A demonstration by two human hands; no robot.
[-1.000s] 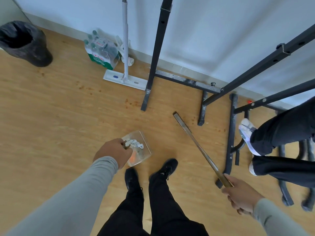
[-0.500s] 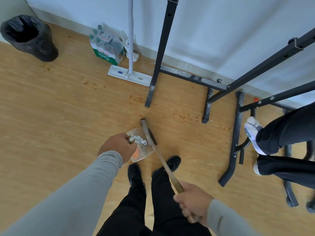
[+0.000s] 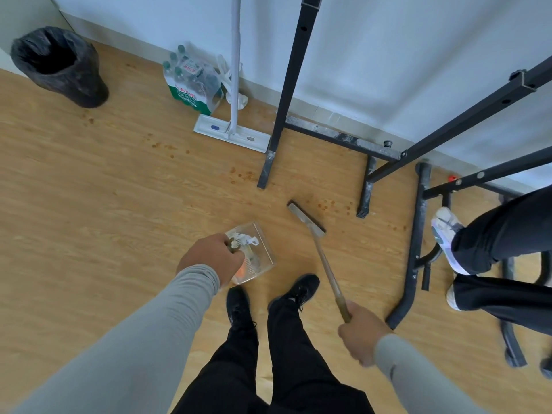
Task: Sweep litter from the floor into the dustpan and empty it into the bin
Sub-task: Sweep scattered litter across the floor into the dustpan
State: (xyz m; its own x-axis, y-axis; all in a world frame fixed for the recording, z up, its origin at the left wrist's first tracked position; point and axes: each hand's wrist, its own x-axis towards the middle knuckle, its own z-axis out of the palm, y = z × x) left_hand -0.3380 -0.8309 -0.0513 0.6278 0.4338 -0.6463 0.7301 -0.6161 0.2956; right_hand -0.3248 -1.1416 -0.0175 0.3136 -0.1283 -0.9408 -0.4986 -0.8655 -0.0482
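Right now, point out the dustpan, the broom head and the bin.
dustpan (image 3: 263,249): head view, on its clear side wall.
broom head (image 3: 306,218): head view, middle of the head.
bin (image 3: 86,82): head view, on its black outer wall.

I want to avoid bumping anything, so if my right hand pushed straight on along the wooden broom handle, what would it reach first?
Probably the broom's own black brush head, then the black metal frame foot beyond it. Depth is unclear from the right hand.

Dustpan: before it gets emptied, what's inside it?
The clear dustpan holds crumpled white paper and something orange; the left hand covers its rear.
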